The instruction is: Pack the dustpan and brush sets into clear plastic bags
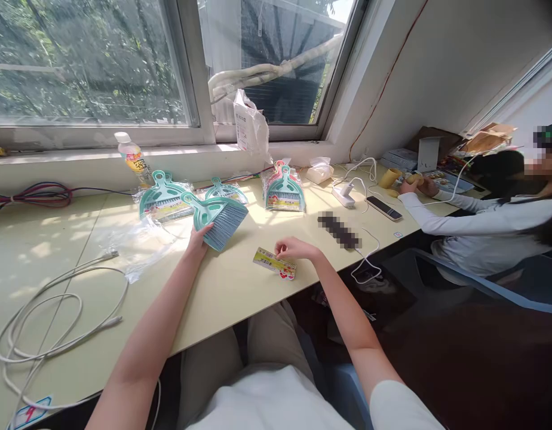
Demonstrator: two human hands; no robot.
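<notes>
My left hand [198, 240] is closed on a mint-green dustpan and brush set [222, 220], held tilted above the table with its grey bristles facing up. Between the fingertips of my right hand [294, 248] is a yellow-green printed card [274, 264], pinched at its upper edge near the front of the table. Behind the held set lie a packaged green dustpan set [165, 200] and a smaller green one [225, 190]. A stack of wrapped dustpan sets [284, 194] stands farther back, right of centre. Clear plastic wrap [144, 246] is spread left of my left hand.
A white cable [63, 295] is coiled on the left. A drink bottle [133, 156], tissue pack [319, 170] and white paper bag [250, 122] stand along the window side. On the right are a power strip [344, 194], a phone [384, 208] and a co-worker's hands [417, 184].
</notes>
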